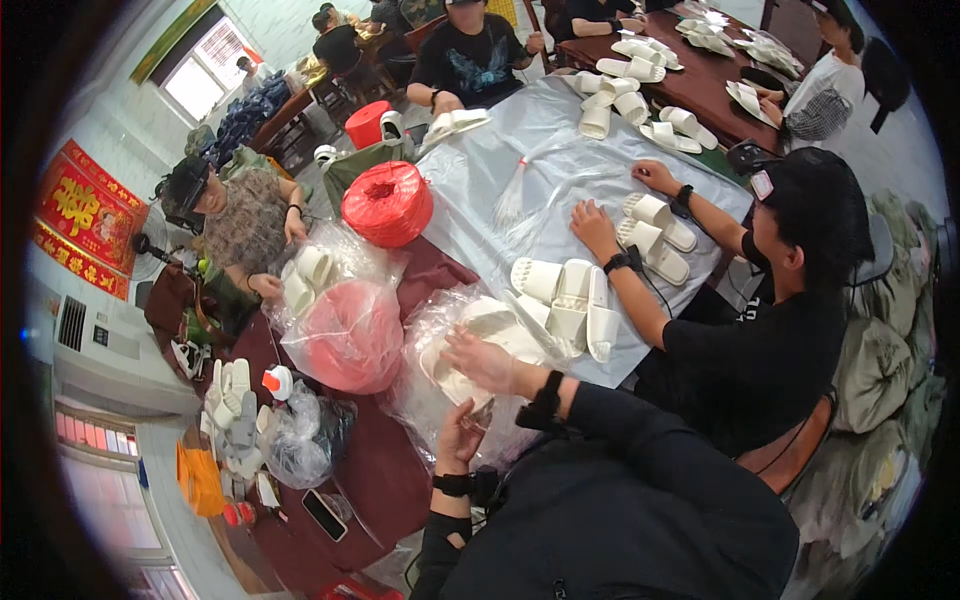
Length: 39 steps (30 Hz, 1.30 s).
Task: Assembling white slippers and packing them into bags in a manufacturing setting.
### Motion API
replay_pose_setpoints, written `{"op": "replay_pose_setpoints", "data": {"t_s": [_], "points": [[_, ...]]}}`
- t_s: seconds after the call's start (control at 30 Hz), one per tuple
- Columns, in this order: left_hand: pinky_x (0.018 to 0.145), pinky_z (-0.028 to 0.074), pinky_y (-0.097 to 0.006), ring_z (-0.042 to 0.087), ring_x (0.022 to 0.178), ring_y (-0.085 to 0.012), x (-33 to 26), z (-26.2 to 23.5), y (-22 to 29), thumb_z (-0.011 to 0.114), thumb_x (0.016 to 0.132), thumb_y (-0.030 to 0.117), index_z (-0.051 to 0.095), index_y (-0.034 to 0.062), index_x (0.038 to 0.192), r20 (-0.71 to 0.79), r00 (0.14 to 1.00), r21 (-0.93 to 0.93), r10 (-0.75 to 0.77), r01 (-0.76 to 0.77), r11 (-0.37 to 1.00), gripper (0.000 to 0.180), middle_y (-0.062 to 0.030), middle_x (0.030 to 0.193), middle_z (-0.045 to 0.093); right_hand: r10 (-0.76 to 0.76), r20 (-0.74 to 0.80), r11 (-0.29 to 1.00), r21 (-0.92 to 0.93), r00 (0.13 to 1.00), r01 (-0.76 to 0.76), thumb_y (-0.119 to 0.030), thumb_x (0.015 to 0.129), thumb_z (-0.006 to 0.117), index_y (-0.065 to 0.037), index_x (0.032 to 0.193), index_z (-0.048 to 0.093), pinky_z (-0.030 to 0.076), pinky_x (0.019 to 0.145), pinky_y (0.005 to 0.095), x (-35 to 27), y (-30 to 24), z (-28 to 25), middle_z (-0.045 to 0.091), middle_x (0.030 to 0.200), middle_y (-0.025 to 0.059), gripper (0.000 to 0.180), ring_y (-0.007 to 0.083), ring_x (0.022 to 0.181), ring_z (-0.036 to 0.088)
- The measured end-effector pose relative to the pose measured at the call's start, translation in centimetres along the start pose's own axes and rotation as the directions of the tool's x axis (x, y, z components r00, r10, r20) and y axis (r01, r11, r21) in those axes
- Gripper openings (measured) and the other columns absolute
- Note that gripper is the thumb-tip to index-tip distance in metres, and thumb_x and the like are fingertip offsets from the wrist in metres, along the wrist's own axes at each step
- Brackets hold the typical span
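Under the right hand's spread fingers, a clear bag (left fingers' state unclear).

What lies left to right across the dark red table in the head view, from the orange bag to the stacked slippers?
Orange bag → red-capped bottle → bagged red twine spool → left hand → right hand → stacked white slippers.

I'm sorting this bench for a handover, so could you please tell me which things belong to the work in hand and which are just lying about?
In hand:
- right hand, resting on the clear plastic bag of white foam slippers
- left hand, at that bag's near edge

Lying about:
- red spool of plastic twine
- loose stack of white slippers
- black phone
- crumpled clear bag
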State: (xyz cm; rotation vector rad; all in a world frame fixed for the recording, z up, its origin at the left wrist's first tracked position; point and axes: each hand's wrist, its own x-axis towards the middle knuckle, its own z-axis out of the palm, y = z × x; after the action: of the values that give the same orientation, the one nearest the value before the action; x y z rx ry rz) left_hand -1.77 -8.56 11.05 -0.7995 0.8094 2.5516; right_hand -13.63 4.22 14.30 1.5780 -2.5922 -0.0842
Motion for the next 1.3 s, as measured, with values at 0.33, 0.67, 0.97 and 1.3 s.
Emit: {"op": "replay_pose_setpoints", "data": {"t_s": [0.33, 0.67, 0.97, 1.3], "points": [[0.068, 0.047, -0.024, 0.051, 0.080, -0.0158, 0.5, 4.0, 3.4, 0.045, 0.084, -0.004, 0.042, -0.0054, 0.114, 0.151, 0.970, -0.226, 0.190, -0.154, 0.962, 0.031, -0.0128, 0.099, 0.052, 0.564, -0.135, 0.405, 0.905, 0.815, -0.130, -0.026, 0.076, 0.065, -0.002, 0.127, 0.038, 0.028, 0.099, 0.0361, -15.0, 0.7, -3.0, 0.041, 0.127, 0.0192, 0.063, 0.0320, 0.118, 0.038], [0.067, 0.046, -0.022, 0.049, 0.075, -0.0132, -2.7, 11.6, 5.5, 0.045, 0.086, 0.000, 0.036, -0.0094, 0.119, 0.282, 0.931, -0.221, 0.233, -0.174, 0.960, 0.036, -0.0117, 0.095, 0.051, 0.839, -0.122, 0.252, 0.951, 0.531, -0.180, -0.027, 0.063, 0.077, -0.004, 0.138, 0.003, 0.023, 0.103, 0.0402, -15.7, 4.7, -1.5, 0.014, 0.140, 0.0229, 0.108, 0.0343, 0.125, 0.027], [0.066, 0.043, -0.023, 0.051, 0.073, -0.0109, -12.7, 11.2, 1.2, 0.051, 0.082, -0.003, 0.029, 0.0123, 0.135, 0.106, 0.790, -0.102, 0.603, -0.595, 0.797, 0.059, -0.0100, 0.095, 0.058, 0.352, -0.436, 0.509, 0.832, 0.829, 0.221, -0.008, 0.069, 0.070, -0.005, 0.123, 0.047, 0.040, 0.092, 0.0327, -10.0, 5.1, -5.5, 0.034, 0.136, 0.0123, 0.059, 0.0260, 0.115, 0.045], [0.056, 0.038, -0.021, 0.045, 0.061, -0.0070, -23.1, 7.4, -10.2, 0.042, 0.090, 0.004, 0.011, 0.0255, 0.140, 0.130, 0.663, -0.177, 0.737, -0.716, 0.675, 0.063, -0.0040, 0.083, 0.055, -0.243, -0.389, 0.515, 0.725, 0.889, 0.458, -0.003, 0.078, 0.061, -0.002, 0.114, 0.052, 0.046, 0.080, 0.0335, -8.6, -6.8, -6.4, 0.051, 0.119, 0.0168, 0.037, 0.0239, 0.105, 0.053]]}}
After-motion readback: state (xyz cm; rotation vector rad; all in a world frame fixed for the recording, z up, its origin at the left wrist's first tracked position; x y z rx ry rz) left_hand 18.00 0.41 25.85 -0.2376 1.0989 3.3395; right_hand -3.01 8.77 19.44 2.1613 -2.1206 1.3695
